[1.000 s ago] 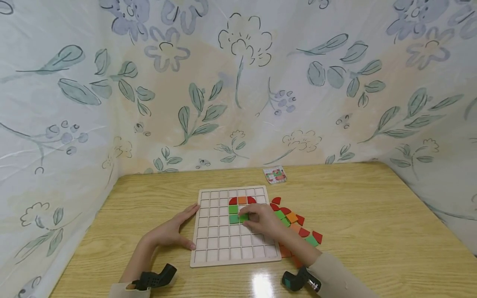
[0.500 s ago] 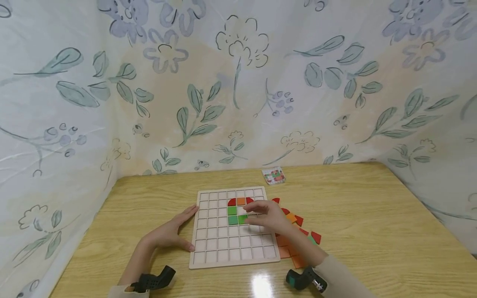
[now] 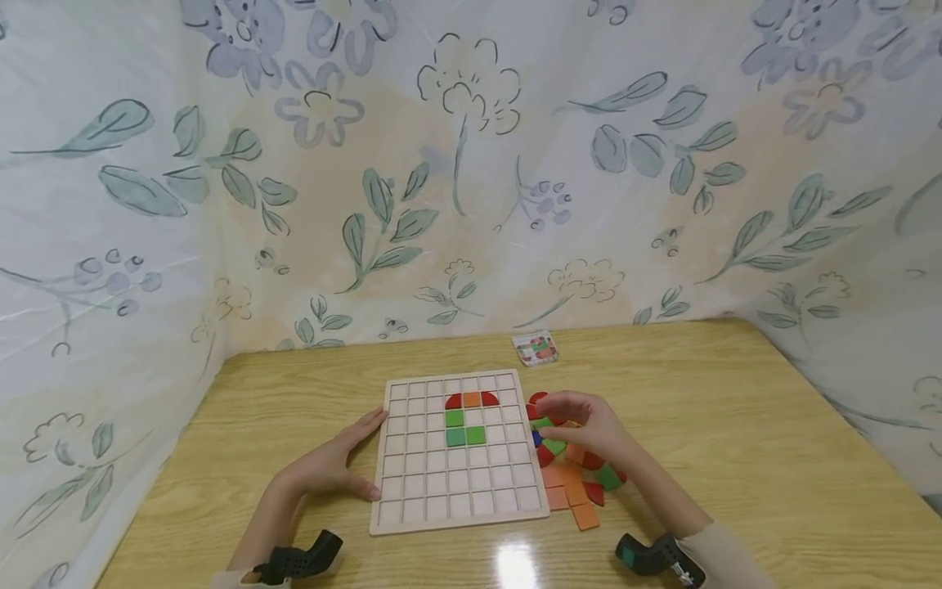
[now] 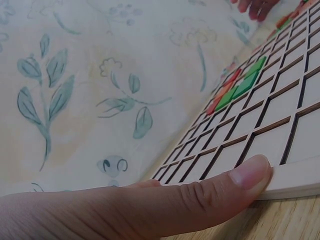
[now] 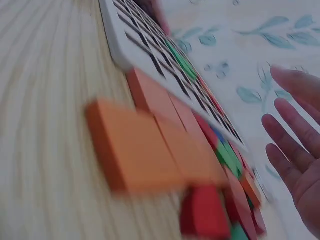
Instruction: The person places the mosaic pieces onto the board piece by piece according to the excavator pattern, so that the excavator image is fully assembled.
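A pale wooden grid board [image 3: 427, 484] lies on the table. Set in its cells are an orange square [image 3: 472, 399] between two red quarter-round tiles [image 3: 490, 399], with green squares [image 3: 476, 435] below them. My left hand [image 3: 331, 463] rests along the board's left edge; its thumb [image 4: 220, 197] presses the rim in the left wrist view. To the board's right my right hand [image 3: 592, 427] hovers over loose tiles, fingers spread and gently bent. Nothing is between those fingers [image 5: 290, 137] in the right wrist view. Part of the pile is hidden under this hand.
Loose orange tiles [image 3: 585, 516], red, green and blue ones lie against the board's right side, some overlapping. Behind the board is a small printed pattern card [image 3: 536, 348]. A floral cloth [image 3: 471, 204] hangs at the table's back edge.
My right hand has left the green squares on the board and moved right, over the loose tiles. A green square it was touching stays in its cell. The left hand holds its place.
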`<state>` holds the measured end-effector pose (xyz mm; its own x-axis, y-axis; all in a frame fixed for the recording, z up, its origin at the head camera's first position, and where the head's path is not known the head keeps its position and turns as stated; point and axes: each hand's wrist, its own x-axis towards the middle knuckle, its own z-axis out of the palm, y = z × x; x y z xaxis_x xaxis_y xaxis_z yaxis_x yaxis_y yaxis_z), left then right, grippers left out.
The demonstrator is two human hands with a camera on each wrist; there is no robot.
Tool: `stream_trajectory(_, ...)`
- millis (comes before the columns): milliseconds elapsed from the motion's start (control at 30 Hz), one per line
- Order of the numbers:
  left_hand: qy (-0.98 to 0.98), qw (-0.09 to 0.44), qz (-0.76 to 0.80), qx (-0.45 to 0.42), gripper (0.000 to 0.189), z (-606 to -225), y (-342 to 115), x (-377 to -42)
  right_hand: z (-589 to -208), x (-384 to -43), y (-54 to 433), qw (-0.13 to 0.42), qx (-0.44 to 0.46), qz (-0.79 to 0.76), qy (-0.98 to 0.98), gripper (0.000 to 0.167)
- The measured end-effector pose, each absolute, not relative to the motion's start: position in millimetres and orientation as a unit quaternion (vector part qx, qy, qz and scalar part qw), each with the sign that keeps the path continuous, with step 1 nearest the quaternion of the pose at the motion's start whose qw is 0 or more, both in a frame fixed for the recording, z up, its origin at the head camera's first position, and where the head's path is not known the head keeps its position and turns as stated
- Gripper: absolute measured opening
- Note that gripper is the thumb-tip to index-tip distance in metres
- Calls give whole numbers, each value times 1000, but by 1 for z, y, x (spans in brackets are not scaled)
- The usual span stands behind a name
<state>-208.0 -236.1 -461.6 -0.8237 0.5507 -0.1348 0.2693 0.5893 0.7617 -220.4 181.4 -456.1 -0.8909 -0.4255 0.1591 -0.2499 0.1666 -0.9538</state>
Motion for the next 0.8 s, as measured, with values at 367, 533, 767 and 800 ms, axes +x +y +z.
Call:
stream_trajectory(367, 876, 172, 381, 242, 111, -461, -237, -207, -462, -207, 231, 44, -174, -574, 799, 34)
stream_trajectory(533, 878, 173, 379, 235, 113, -462, -238, -209, -467, -194, 249, 58, -188, -561, 804, 33)
stream_trajectory(767, 876, 175, 380, 241, 113, -461, -238, -209, -470, -172, 261, 81, -216, -533, 814, 35)
stream_trajectory(800, 875, 176, 381, 243, 113, -461, -238, -209, -470, -171, 262, 82, -212, -526, 819, 36)
